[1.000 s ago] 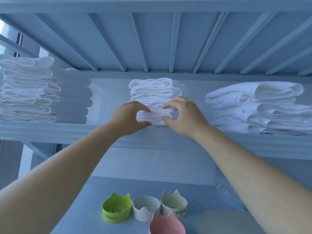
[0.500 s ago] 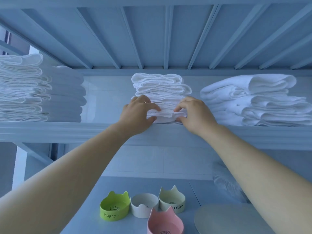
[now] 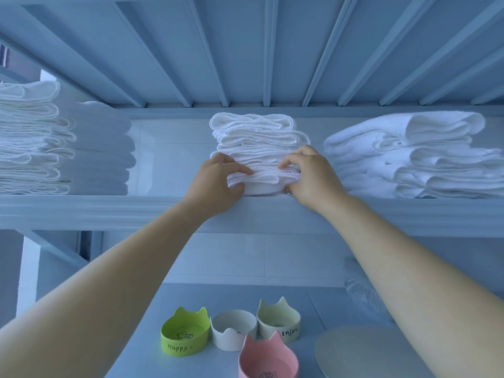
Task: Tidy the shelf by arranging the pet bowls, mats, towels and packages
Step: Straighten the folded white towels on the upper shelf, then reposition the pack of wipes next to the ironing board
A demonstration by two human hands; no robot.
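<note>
At the centre of the frame both hands reach up to the upper shelf (image 3: 109,211); the left hand (image 3: 215,184) has its fingers curled over the lower layers of the middle towel stack (image 3: 259,137) and its thumb tucked under them at the shelf's front edge, so it grips the stack's lower left corner; the right hand (image 3: 311,178) grips the lower right corner the same way, fingers on top and thumb beneath; the stack's top towels sit slightly offset from one another. At the left of the frame stands a taller towel stack (image 3: 32,140), well apart; at the right a looser towel pile (image 3: 409,156) lies near the right hand. On the lower shelf, at bottom centre, a green cat-ear bowl (image 3: 185,334), a white bowl (image 3: 233,332) and a cream cat-ear bowl (image 3: 279,323) stand in a row, touching or nearly so; a pink cat-ear bowl (image 3: 268,361) stands in front of them; a pale round mat (image 3: 362,353) lies at bottom right.
</note>
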